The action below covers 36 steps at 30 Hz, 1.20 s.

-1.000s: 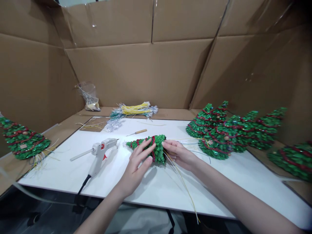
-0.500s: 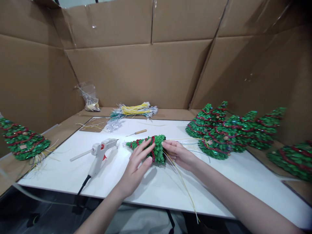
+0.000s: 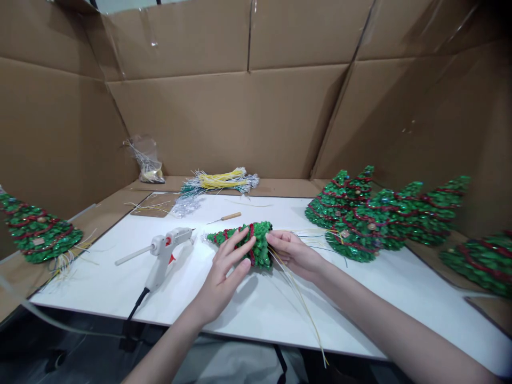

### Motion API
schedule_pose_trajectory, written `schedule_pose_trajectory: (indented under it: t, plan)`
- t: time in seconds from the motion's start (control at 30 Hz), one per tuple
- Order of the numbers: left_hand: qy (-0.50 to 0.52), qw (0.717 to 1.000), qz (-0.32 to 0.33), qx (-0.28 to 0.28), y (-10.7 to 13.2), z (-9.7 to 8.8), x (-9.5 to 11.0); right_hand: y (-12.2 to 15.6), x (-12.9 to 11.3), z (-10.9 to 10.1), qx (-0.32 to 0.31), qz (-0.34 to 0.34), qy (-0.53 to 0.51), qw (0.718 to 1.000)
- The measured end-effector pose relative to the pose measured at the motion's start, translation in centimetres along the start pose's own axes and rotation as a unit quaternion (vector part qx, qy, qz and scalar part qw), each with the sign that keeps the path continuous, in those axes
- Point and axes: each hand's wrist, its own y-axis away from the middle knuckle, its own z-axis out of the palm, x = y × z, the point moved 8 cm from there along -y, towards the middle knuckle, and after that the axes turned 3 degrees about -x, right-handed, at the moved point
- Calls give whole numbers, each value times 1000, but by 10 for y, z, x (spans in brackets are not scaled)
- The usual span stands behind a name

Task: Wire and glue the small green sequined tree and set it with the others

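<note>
A small green sequin tree (image 3: 258,241) with red trim lies on its side on the white board (image 3: 352,298), tip pointing left. My left hand (image 3: 224,277) rests on its near side, fingers curled over it. My right hand (image 3: 291,253) is at the tree's wide base, fingers pinched where thin yellow wires (image 3: 300,298) come out and trail toward the board's front edge.
A white glue gun (image 3: 166,250) lies left of the tree, cord running off the front edge. A wooden-handled awl (image 3: 226,216) and a bundle of yellow and silver wires (image 3: 220,181) lie behind. Finished trees (image 3: 372,213) are stacked at right, another tree (image 3: 36,232) at left. Cardboard walls surround.
</note>
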Motion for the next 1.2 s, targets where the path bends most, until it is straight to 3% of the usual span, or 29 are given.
schedule_pose_trajectory:
  t: [1.2]
  plan:
    - [-42, 999, 5, 21, -1, 3, 3, -1, 1, -4, -4, 24, -10, 1000]
